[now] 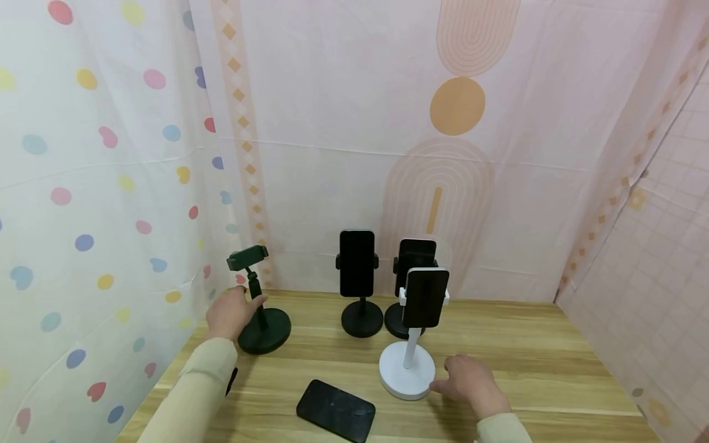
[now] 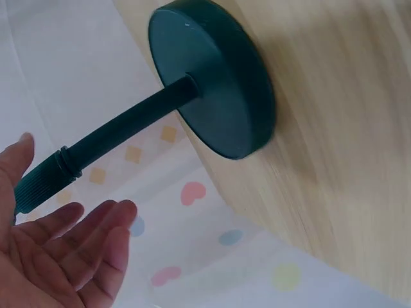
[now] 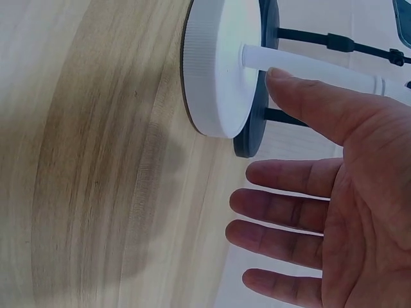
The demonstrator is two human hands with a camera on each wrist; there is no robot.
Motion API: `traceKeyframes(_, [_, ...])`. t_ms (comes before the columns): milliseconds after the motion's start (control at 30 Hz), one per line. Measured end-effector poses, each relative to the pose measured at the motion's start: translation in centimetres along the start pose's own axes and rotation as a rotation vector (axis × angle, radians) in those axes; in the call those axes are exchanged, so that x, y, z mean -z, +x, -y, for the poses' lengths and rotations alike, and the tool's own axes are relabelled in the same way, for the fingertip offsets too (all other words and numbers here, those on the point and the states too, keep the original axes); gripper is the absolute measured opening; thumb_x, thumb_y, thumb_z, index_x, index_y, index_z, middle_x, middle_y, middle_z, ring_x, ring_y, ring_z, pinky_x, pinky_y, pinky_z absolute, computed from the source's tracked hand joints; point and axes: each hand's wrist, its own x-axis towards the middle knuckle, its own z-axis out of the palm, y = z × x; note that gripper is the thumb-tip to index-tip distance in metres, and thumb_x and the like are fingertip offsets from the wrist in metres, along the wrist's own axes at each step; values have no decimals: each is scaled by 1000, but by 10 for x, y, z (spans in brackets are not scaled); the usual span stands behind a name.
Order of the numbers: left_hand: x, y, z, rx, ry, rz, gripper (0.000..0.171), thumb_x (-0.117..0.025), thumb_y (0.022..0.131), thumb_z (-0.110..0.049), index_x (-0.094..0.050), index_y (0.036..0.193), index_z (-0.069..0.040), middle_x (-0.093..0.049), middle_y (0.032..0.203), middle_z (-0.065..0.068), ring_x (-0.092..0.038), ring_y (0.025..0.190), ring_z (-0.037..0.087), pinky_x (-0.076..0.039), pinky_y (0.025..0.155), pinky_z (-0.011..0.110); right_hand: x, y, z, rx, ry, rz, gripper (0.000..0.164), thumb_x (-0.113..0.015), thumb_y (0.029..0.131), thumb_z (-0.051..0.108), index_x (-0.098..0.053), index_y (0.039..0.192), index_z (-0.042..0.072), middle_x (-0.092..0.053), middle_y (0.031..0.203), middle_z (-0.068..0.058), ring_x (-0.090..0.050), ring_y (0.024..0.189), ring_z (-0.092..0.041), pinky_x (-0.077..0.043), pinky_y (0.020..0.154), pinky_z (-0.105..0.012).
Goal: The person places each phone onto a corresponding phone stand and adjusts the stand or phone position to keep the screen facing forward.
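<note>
My left hand (image 1: 229, 315) is beside the post of a dark green phone stand (image 1: 266, 332), whose clamp at the top holds no phone. In the left wrist view, thumb and fingers are spread loosely on either side of the green stand's ribbed collar (image 2: 46, 185), not closed around it. At the right, my right hand (image 1: 469, 383) has its fingers extended next to a white phone stand (image 1: 407, 372) with a phone (image 1: 425, 298) clamped upright in it. The right wrist view shows the thumb (image 3: 302, 96) near the white post and an unfilled palm.
A dark phone (image 1: 336, 411) lies flat at the front of the wooden table (image 1: 310, 360). Behind stand two black phone stands, one holding a phone (image 1: 357, 263), the other a phone (image 1: 416, 249) partly hidden by the white stand's. Patterned curtains (image 1: 321, 184) hang around the table.
</note>
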Motion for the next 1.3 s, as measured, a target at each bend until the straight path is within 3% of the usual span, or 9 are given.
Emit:
traceKeyframes(267, [2,9,-4,21,-70,-50,68,-57,95,-56,-63,120,7,-68,98,27,-65,80,39,-50,58,48,0,1,1,-21,3,15,46,-81,79,40,-70,96,-2,-69,93,-13,-65,89,-34,-53,78,-50])
traceKeyframes(533, [0,14,-5,-12,-76,-99,45,-61,98,-41,-63,86,2,-64,77,20,-61,64,33,-46,52,44,-2,0,0,-21,11,-8,47,-81,78,41,-70,95,-2,-69,94,-15,-65,90,-36,-53,78,-51])
traceKeyframes(1033, [-4,14,-10,-22,-68,-63,43,-56,101,-31,-60,104,13,-63,85,28,-62,70,38,-49,56,48,-2,-2,-2,-20,13,-4,47,-81,78,41,-70,95,-2,-69,95,-15,-65,91,-37,-52,80,-52])
traceKeyframes(1300, [-5,6,-19,-87,-78,-59,36,-58,101,-29,-60,95,7,-63,79,20,-60,68,35,-47,55,47,-4,-2,-4,-19,11,-12,47,-82,77,41,-70,94,-1,-69,93,-14,-65,89,-36,-53,79,-51])
